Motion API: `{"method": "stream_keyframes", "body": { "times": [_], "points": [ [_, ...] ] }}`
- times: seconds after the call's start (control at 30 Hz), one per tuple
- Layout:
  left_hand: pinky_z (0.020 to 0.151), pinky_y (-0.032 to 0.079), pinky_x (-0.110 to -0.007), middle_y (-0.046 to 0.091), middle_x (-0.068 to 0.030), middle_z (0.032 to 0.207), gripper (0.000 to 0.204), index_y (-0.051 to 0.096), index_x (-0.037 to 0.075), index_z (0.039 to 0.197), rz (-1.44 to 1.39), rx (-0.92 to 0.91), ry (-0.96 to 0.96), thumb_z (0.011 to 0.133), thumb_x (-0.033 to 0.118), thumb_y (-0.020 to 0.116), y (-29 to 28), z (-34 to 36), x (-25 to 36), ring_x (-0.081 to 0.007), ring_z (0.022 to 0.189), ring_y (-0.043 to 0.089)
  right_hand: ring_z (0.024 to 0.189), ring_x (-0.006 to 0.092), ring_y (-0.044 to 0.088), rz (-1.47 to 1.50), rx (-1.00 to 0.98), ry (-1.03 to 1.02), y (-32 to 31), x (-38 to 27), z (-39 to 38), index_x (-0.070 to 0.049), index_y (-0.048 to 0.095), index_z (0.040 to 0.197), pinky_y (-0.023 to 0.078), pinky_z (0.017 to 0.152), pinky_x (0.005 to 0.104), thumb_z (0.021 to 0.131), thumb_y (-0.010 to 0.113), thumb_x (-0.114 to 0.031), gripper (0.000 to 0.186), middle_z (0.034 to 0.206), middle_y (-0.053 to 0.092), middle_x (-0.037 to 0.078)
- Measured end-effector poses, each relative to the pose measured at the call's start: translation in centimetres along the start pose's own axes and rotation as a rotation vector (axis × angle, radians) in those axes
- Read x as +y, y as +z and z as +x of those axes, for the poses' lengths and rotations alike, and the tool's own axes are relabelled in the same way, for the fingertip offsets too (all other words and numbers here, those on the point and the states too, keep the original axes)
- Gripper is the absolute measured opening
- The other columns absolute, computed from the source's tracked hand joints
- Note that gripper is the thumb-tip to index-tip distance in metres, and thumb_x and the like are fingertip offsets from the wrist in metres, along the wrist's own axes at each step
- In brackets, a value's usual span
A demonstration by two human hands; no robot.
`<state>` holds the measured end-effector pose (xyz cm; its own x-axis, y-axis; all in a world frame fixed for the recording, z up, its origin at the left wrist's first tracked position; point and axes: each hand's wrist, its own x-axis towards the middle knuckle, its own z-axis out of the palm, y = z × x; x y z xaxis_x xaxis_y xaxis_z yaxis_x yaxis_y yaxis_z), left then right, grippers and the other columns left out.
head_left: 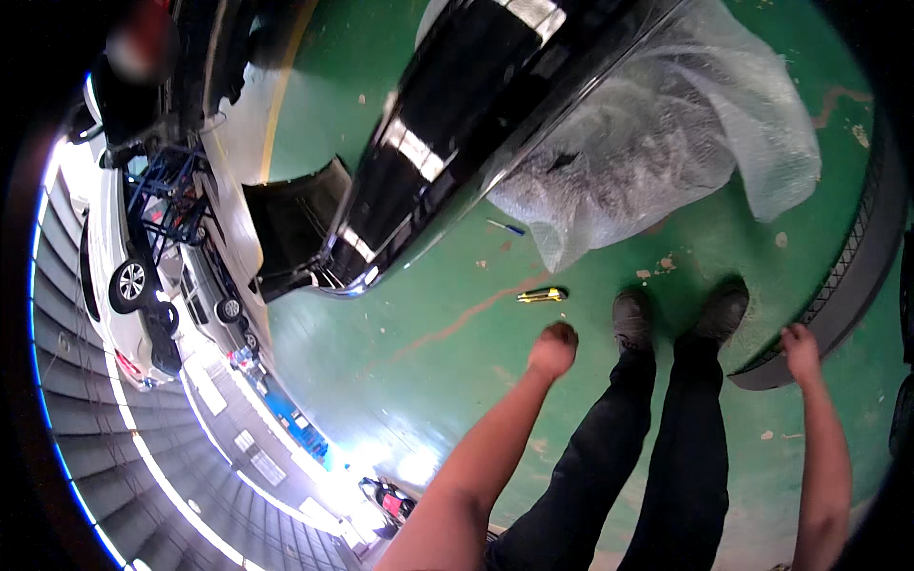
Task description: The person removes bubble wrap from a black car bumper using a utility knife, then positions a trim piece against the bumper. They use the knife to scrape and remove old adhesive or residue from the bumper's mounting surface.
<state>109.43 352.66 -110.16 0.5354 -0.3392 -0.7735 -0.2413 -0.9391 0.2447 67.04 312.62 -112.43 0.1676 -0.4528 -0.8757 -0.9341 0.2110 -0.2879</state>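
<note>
My left hand (554, 350), curled into a loose fist, hangs over the green floor with nothing visible in it. Near it on the floor lies a yellow utility knife (543, 295), with a thin blue-and-silver tool (506, 227) farther off. My right hand (801, 348) has its fingers loosely bent and a little apart. In the picture it overlaps the edge of a long, curved dark-grey trim piece (838, 328) with a mesh strip; whether they touch I cannot tell. Ahead is a large glossy black car body part (447, 105), beside crumpled clear bubble wrap (628, 143).
My shoes (632, 319) stand between the knife and the trim piece. A black curved panel (300, 224) lies at the left end of the glossy part. A white car (124, 276) and a silver car (205, 276) stand at the far left, near a blue metal frame (171, 195).
</note>
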Motion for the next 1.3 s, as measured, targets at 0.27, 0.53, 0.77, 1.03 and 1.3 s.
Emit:
{"method": "stream_keyframes", "body": {
  "times": [0.27, 0.53, 0.77, 1.03, 1.3],
  "points": [
    [0.088, 0.050, -0.042, 0.070, -0.0091, 0.102, 0.022, 0.071, 0.009, 0.101, 0.872, 0.139, 0.275, 0.090, 0.022, 0.057, 4.0, 22.3, -13.4, -0.0260, 0.106, 0.062, 0.103, 0.0427, 0.065, -0.762, 0.234, 0.198, 2.3, 17.3, 6.7, -0.002, 0.070, 0.112, 0.051, 0.090, 0.0514, 0.098, 0.057, -0.039, 0.042, 0.114, 0.068, 0.024],
    [0.086, 0.049, -0.043, 0.065, -0.0145, 0.104, 0.020, 0.064, 0.004, 0.105, 0.410, 0.388, -0.027, 0.091, 0.017, 0.057, -0.6, 28.5, -14.8, -0.0292, 0.101, 0.061, 0.135, 0.0488, 0.041, -0.250, 0.720, 0.780, 5.5, 13.2, 11.5, 0.005, 0.027, 0.150, 0.037, 0.112, 0.0518, 0.079, 0.063, -0.080, 0.116, 0.143, 0.039, 0.036],
    [0.083, 0.048, -0.043, 0.061, -0.0192, 0.105, 0.021, 0.057, 0.001, 0.108, 0.362, 0.406, -0.020, 0.091, 0.013, 0.057, 1.8, 24.5, -18.1, -0.0320, 0.096, 0.061, 0.147, 0.0498, 0.021, -0.516, 0.892, 0.733, 6.1, 10.8, 13.3, -0.001, 0.021, 0.155, 0.031, 0.116, 0.0582, 0.079, 0.069, -0.072, 0.115, 0.157, 0.019, 0.035],
    [0.084, 0.050, -0.043, 0.057, -0.0149, 0.102, 0.036, 0.046, -0.001, 0.118, 0.245, 0.224, 0.204, 0.086, 0.007, 0.061, 4.7, 11.2, -20.2, -0.0314, 0.091, 0.060, 0.146, 0.0421, 0.032, -0.554, 0.850, 0.527, -0.5, 17.3, 10.2, 0.016, 0.034, 0.144, 0.024, 0.123, 0.0443, 0.087, 0.058, -0.016, 0.070, 0.154, 0.039, 0.026],
    [0.079, 0.057, -0.044, 0.071, -0.0142, 0.088, 0.034, 0.068, 0.011, 0.107, 0.415, -0.252, 0.021, 0.073, 0.009, 0.067, -5.8, -10.3, -2.0, -0.0330, 0.087, 0.070, 0.081, 0.0454, 0.066, -0.297, 1.131, 0.399, -14.0, 21.0, -13.4, -0.005, 0.059, 0.107, 0.052, 0.072, 0.0543, 0.095, 0.058, -0.015, 0.016, 0.087, 0.066, 0.024]
  ]
}}
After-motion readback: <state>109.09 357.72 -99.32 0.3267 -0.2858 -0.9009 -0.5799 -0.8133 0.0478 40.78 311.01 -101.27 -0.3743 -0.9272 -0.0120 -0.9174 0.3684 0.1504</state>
